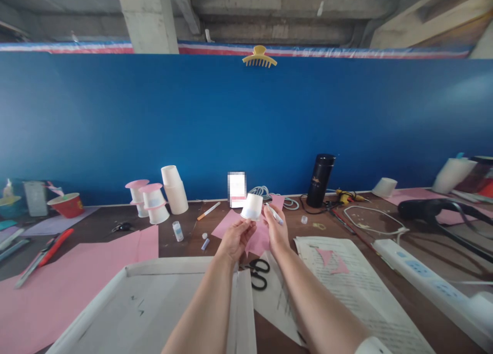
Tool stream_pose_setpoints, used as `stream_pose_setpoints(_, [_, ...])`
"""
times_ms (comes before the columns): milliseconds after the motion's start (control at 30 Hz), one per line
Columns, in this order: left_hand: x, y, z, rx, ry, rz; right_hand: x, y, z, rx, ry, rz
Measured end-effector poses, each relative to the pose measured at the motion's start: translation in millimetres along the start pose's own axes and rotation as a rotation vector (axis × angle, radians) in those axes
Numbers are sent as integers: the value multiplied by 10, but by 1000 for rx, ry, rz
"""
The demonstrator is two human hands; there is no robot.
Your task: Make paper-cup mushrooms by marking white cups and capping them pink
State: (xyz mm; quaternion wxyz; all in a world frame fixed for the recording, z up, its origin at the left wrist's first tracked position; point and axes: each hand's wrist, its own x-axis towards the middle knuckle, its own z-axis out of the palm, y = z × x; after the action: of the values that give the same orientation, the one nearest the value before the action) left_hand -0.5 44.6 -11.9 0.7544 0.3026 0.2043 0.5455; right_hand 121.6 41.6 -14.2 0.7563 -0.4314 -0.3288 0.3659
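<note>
My left hand (236, 237) is closed on the rim of a small white paper cup (253, 205), which is held upside down above the desk. A pale band shows on the cup's side. My right hand (278, 232) grips a white pen-like stick (275, 214) with a bluish end, close to the cup's right side. Whether it is a marker or a glue pen I cannot tell. Beneath both hands lies pink paper (227, 223). Black-handled scissors (259, 275) rest just below my left hand, their blades partly hidden.
White cups with pink discs (154, 196), a cup stack (174, 191), a small clear tube (177, 231) and an orange-white pen (208, 211) stand or lie left. A white tray (165, 292) lies in front. Rightward are a black flask (321, 180), printed sheets (358, 287) and a power strip (427, 282).
</note>
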Motion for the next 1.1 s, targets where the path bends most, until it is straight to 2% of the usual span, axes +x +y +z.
stream_pose_setpoints(267, [-14, -41, 45, 72, -29, -85, 147, 93, -7, 194, -93, 77])
stream_pose_setpoints(467, [-53, -31, 70, 96, -75, -131, 154, 99, 7, 278, -79, 122])
stream_pose_setpoints(600, [-97, -88, 141, 7, -86, -157, 94, 50, 47, 302, -95, 141])
stream_pose_setpoints(867, [-114, -216, 351, -296, -4, -71, -84, -21, 100, 243, -174, 141])
stream_pose_setpoints(1100, [-87, -158, 288, -366, 145, -21, -165, -11, 106, 78, -144, 68])
